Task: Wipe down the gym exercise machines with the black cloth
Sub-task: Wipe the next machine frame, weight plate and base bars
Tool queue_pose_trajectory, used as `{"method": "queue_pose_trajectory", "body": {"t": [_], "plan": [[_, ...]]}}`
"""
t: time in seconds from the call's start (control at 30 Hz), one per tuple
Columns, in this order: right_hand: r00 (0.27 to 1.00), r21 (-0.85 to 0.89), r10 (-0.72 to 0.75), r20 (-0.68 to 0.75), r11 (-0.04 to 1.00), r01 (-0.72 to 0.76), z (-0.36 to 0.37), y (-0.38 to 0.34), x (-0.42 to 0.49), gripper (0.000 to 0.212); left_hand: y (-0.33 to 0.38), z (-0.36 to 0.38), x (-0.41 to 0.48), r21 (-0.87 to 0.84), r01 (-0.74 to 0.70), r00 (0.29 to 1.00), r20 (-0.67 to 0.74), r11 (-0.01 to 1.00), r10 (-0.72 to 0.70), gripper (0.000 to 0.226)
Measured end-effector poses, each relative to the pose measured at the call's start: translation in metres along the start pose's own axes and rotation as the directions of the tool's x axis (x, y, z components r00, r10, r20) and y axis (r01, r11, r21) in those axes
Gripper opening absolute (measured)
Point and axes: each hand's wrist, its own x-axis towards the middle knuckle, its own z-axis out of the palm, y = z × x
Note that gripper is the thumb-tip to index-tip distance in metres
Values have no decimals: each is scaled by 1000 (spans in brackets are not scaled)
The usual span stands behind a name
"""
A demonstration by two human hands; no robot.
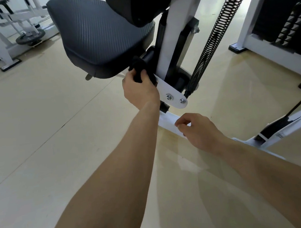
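Observation:
A gym machine fills the upper middle: a dark padded seat [101, 36] on a white upright post [175, 30], with a white bracket plate [173, 95] at its foot. My left hand [140, 91] grips the bunched black cloth [139, 69] and holds it against the black support just under the seat's front corner, beside the post. My right hand [198, 129] hovers lower right over the white base rail [170, 123], fingers loosely curled, holding nothing.
A long coil spring [217, 33] runs diagonally right of the post. A weight stack [290, 18] in a white frame stands at the far right. Another white machine with a weight plate [30, 37] sits at the upper left. Beige floor [47, 132] spreads to the left.

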Motion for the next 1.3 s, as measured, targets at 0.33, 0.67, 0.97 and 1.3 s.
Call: {"method": "queue_pose_trajectory", "body": {"t": [0.33,0.67,0.97,1.3], "plan": [[1000,-14,24,13,1000,-24,0,20,-10,20,-22,0,-65,89,32,987,157,996,-45,18],[999,-34,41,18,999,-40,-2,34,-16,19,-31,5,-90,-55,282,938,227,958,-263,14],[997,-64,67,28,996,-65,-3,33,-20,20,-32,-5,-99,-15,315,900,323,949,-293,12],[995,-101,89,55,991,-83,2,41,-18,20,-43,-6,-97,241,-23,910,406,970,-79,28]]}}
